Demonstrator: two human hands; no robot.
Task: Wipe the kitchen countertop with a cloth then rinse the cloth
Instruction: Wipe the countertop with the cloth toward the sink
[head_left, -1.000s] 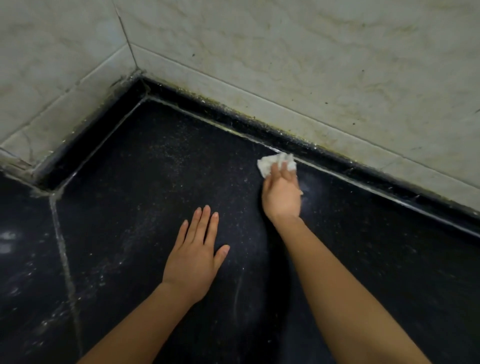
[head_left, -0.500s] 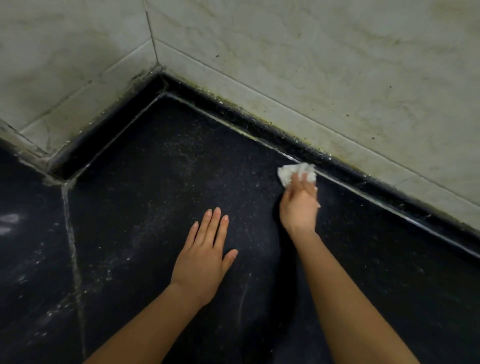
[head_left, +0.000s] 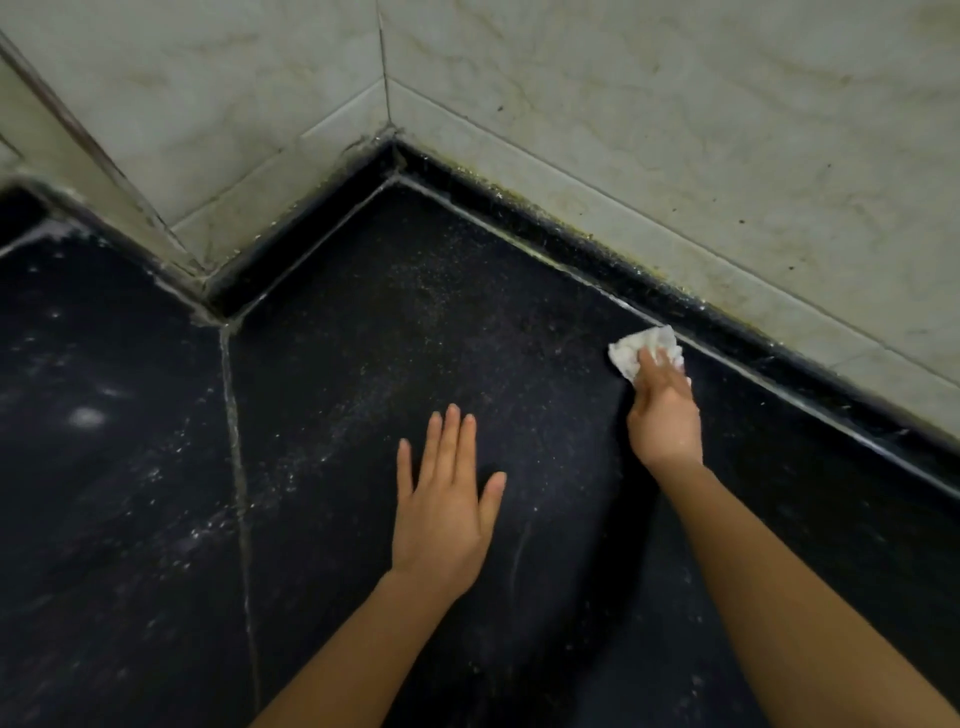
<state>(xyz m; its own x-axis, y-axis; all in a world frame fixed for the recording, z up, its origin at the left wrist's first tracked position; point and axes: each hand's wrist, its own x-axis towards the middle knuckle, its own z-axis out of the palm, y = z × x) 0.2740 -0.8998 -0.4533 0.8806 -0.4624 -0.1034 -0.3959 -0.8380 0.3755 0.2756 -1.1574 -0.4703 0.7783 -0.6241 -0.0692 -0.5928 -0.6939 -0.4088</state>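
Note:
A black speckled countertop (head_left: 363, 395) fills the lower view, dusted with pale specks and streaks. My right hand (head_left: 665, 415) presses a small crumpled white cloth (head_left: 631, 353) onto the counter, close to the raised black back ledge. The cloth pokes out beyond my fingertips; part of it is hidden under them. My left hand (head_left: 447, 509) lies flat on the counter, palm down, fingers together and thumb spread, holding nothing, to the left of and nearer to me than the right hand.
Pale marble-look wall tiles (head_left: 649, 104) rise behind the counter and meet in a corner (head_left: 389, 130). A black upstand ledge (head_left: 779, 343) runs along the wall foot. A grouted seam (head_left: 236, 467) splits the counter into two slabs.
The view has swung left, so the wall corner now sits further right in frame. My right hand with the cloth has slid right along the back ledge. My left hand stays flat.

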